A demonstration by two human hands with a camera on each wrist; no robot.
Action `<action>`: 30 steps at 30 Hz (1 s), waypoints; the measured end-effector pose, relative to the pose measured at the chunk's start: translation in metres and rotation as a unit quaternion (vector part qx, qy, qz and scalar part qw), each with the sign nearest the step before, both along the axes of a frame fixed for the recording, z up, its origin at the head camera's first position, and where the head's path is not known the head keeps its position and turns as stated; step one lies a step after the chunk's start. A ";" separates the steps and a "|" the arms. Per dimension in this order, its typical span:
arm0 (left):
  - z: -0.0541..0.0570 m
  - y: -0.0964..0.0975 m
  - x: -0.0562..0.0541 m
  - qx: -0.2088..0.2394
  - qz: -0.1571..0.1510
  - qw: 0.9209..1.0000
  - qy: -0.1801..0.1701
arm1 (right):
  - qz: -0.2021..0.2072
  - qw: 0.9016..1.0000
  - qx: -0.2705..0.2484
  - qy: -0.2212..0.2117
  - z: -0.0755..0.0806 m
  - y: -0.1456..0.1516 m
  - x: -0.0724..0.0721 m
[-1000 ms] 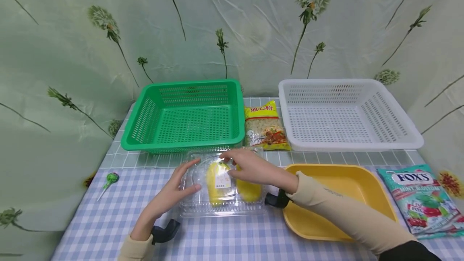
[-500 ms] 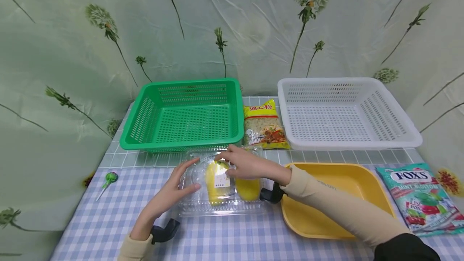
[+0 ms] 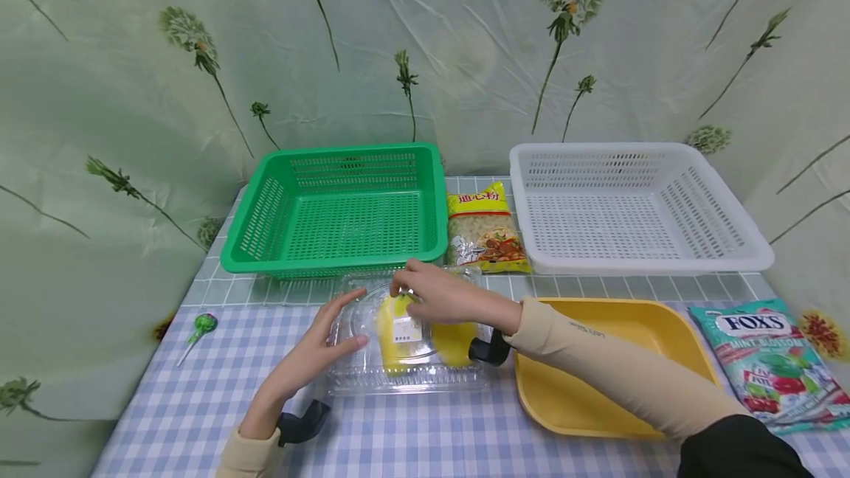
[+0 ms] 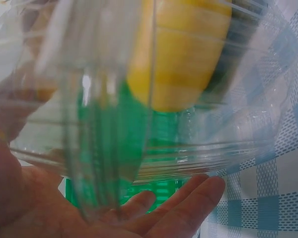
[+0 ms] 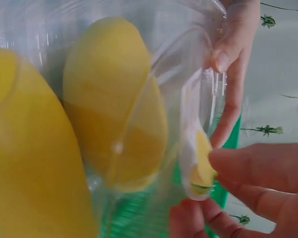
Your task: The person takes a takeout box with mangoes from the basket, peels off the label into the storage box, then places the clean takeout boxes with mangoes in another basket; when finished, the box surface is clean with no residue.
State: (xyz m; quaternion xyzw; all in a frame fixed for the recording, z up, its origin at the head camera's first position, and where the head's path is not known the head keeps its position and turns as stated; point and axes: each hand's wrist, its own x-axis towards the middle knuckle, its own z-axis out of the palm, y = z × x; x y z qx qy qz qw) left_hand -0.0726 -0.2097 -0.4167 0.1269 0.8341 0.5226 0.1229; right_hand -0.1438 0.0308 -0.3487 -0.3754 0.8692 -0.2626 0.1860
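In the middle of the table, a clear plastic clamshell box holds two yellow mangoes, one at the right and one beneath the label. A white label with a yellow picture sits on the lid. My right hand reaches over the box from the right; its thumb and fingertips pinch the label's far end, as the right wrist view shows. My left hand rests at the box's left side, thumb and fingers spread along the lid. The clear plastic blurs part of the left wrist view.
Behind the box stand a green basket and a white basket, with a pasta bag between them. A yellow tray and a Foxs candy bag lie to the right. A green lollipop lies at the left.
My right hand has shifted slightly left and away from me over the label. The left hand and the box have stayed in place.
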 end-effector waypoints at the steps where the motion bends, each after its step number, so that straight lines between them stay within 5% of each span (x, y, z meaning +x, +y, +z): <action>1: 0.000 0.000 0.000 0.000 0.000 1.000 0.000 | 0.004 1.000 -0.009 0.001 0.000 -0.001 -0.001; 16: -0.001 0.000 0.000 -0.001 0.002 1.000 0.006 | 0.053 0.997 -0.052 0.035 -0.005 -0.002 -0.009; 22: -0.001 0.000 -0.001 -0.006 0.002 1.000 0.007 | 0.059 0.992 -0.114 -0.017 0.001 0.008 -0.009; 27: -0.001 0.000 -0.001 0.000 -0.001 1.000 0.005 | 0.048 0.974 -0.197 -0.104 0.009 0.026 -0.007; 30: -0.001 0.000 0.000 0.000 -0.003 1.000 0.008 | 0.032 0.967 -0.224 -0.117 0.012 0.046 -0.006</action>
